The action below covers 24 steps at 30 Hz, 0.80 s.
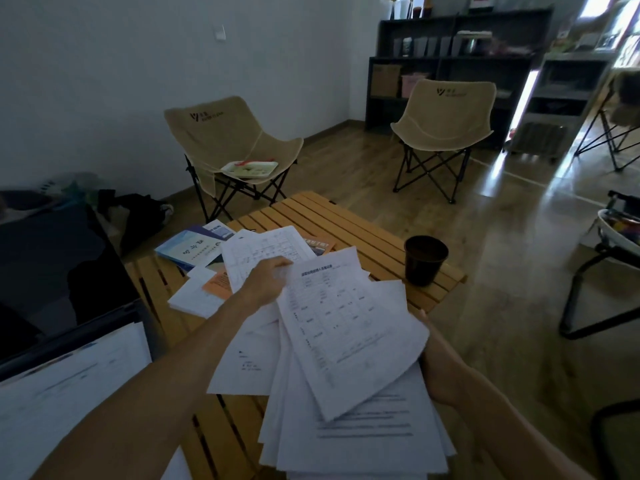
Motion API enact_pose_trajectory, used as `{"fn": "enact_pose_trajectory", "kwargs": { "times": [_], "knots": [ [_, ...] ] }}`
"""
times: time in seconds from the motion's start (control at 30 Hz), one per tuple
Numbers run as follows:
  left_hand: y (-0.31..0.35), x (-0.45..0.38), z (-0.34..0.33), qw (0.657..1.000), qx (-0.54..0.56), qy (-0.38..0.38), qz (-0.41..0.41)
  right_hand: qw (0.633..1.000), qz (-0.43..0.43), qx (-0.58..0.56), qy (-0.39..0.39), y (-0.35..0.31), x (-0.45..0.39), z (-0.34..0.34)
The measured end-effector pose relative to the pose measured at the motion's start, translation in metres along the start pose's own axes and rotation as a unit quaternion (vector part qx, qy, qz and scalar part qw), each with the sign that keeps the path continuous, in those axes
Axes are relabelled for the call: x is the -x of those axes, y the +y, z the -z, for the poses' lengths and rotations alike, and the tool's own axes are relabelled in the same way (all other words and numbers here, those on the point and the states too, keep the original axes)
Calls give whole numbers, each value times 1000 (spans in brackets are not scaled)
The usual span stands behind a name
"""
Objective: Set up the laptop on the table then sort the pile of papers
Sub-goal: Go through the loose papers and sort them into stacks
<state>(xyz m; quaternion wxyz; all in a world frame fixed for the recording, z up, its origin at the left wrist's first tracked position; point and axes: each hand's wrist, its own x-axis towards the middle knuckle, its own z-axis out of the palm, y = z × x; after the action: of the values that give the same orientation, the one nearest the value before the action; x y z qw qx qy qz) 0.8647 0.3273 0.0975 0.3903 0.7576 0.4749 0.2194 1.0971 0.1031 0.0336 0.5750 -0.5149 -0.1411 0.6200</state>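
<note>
1. The right hand (437, 372) holds a fanned stack of papers (349, 393) from beneath, its fingers mostly hidden.
2. The left hand (268, 278) pinches the top printed sheet (341, 320).
3. An open laptop (52, 306) sits at the left of the slatted wooden table (360, 230).
4. Loose sheets, one orange slip (217, 285) and one blue booklet (188, 249) lie beyond.
5. One dark cup (425, 259).
6. Two beige folding chairs (228, 140).

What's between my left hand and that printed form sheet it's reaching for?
Nothing visible. The left hand already touches the top edge of the printed form sheet, which lies uppermost on the paper stack supported by the right hand.
</note>
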Motion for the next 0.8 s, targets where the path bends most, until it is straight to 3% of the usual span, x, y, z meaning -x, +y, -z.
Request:
{"fn": "enact_pose_trajectory", "kwargs": {
  "times": [0.1, 0.2, 0.3, 0.43, 0.53, 0.67, 0.8],
  "knots": [
    [3, 1, 4, 999, 29, -35, -3, 997, -27, -24, -66, -7, 13, -6],
    [-1, 5, -16, 998, -27, -59, -8, 994, -35, 33, -94, -9, 15, -12],
    [-3, 14, -48, 999, -44, 17, 9, 985, 10, 169, -37, -5, 13, -20],
    [-14, 41, -54, 990, 30, 120, 60, 941, 115, 315, 34, -8, 29, -47],
    [-25, 70, -35, 977, 154, 136, 61, 936, 200, 287, 30, -24, 43, -63],
    [4, 107, -3, 934, 356, 22, 29, 938, 276, 211, -7, -50, 64, -85],
    [51, 124, 32, 934, 335, 108, -61, 915, 344, 210, -25, -75, 78, -124]
  ]
}}
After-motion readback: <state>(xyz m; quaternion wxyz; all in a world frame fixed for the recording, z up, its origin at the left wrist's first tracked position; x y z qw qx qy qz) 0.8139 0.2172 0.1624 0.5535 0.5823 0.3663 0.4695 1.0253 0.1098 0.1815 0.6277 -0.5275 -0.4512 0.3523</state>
